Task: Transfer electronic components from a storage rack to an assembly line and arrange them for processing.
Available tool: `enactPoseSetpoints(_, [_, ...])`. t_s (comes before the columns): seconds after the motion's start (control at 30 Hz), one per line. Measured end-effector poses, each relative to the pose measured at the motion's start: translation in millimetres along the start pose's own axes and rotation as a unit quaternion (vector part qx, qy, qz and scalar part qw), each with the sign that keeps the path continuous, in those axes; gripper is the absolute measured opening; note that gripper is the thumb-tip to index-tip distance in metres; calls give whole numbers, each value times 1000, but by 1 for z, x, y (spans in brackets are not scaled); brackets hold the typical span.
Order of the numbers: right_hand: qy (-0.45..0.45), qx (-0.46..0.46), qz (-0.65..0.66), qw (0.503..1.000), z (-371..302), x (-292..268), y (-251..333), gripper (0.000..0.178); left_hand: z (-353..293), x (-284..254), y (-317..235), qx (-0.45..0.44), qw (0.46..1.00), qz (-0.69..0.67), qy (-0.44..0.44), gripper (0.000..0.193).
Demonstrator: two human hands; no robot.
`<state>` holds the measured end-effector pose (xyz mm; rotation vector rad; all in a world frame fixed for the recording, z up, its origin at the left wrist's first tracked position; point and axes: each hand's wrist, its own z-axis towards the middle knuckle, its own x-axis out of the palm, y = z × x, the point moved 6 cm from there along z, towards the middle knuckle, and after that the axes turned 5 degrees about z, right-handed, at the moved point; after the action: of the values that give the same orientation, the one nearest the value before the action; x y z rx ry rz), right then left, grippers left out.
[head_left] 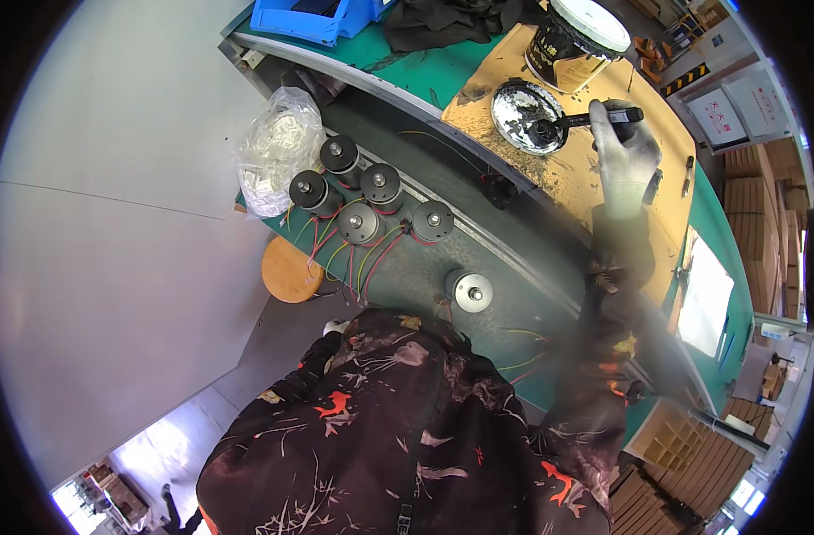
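My right hand [628, 165], in a pale glove, is closed around the black handle of a paint brush [574, 119]. The brush's dark tip rests in a round white dish [499, 111] smeared with black paint. Just behind the dish stands a paint bucket [558, 71] with a white lid and black streaks down its side. Little of my left hand [336, 327] shows, only a bit of pale glove beside my jacket; its fingers are hidden. Nearer to me is a single motor [471, 292] with a silver top and a shaft.
Several motors [359, 223] with black or silver tops and coloured wires stand together at left. Beside them lies a plastic bag [282, 147] of small white parts. Paint-stained cardboard [652, 209] covers the right bench. A blue bin [304, 22] and dark cloth [447, 22] are at the back.
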<state>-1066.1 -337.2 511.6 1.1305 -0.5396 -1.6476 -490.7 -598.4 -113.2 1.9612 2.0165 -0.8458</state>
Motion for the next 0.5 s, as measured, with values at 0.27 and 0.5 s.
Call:
enactPoseSetpoints(0.27, [15,22,40,999,0,-1,-2,24,-16,-8,-22,42,998,35,-23,48])
enactPoseSetpoints(0.5, [42,18,-64,997,-4,1,1,29,-9,-6,-21,35,997,63,-28,45])
